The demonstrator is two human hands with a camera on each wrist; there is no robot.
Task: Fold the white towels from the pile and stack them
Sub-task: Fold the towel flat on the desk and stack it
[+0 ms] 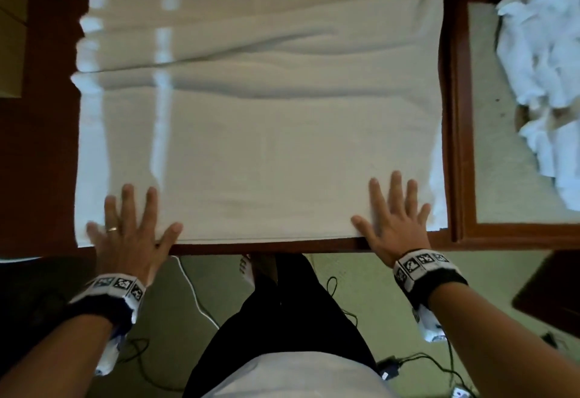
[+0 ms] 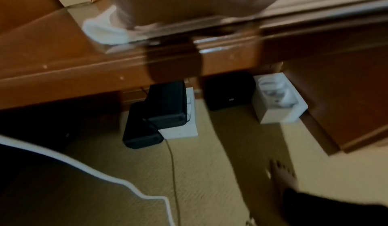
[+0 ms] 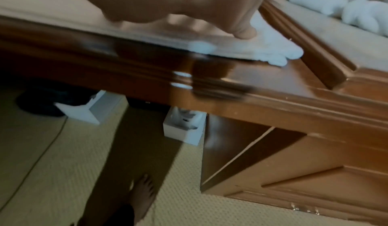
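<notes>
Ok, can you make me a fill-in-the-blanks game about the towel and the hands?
1. Both hands lie ____ on the white towel, fingers spread.
2. The ring is on the ____ hand.
3. The pile of unfolded towels sits to the ____ of the spread towel.
4. The right hand rests near the towel's ____ edge.

Missing words: flat; left; right; near
</notes>
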